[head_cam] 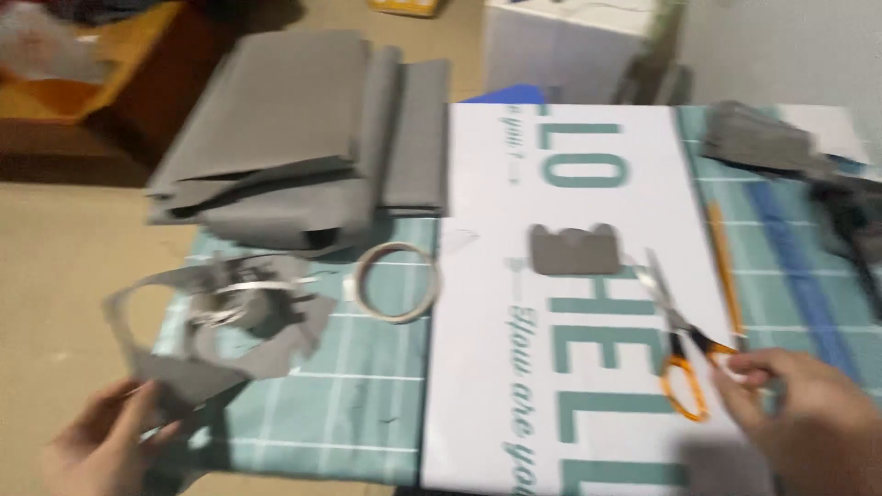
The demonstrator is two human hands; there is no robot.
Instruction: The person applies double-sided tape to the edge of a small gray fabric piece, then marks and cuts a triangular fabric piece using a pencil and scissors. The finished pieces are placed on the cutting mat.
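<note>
Fingertips (pixel 744 367) of your right hand (pixel 808 418) are curling loosely, narrow gap between them, touching or nearly touching the orange-handled steel scissors (pixel 680 335); the blur is making it hard to tell whether you're actually gripping a handle loop yet. Your left hand (pixel 96 441), down at 8 o'clock in the view, is pinching a corner of the cut-up grey sheet with holes and ragged flaps (pixel 220 317), fingers closing on its lower edge.

The scissors are lying on the white printed board with teal lettering (pixel 487 386), with their long axis running diagonally: blades pointing up toward 11 o'clock, handles down toward 5 o'clock, right at your right fingers. So the scissors are sitting at about 10 o'clock from that hand, and your right hand is by far the nearer one; the left is well apart, across the teal grid cutting mat (pixel 349 404).

Other stuff around: a roll of clear tape (pixel 397 281) is sitting between the grey sheet and the board, a small grey cut-out with a scalloped top (pixel 574 250) is resting on the board just beyond the blades, an orange pencil (pixel 723 266) is lying beside the scissors at 2 o'clock, and a folded stack of grey sheets (pixel 294 138) is lying at 11 o'clock.
</note>
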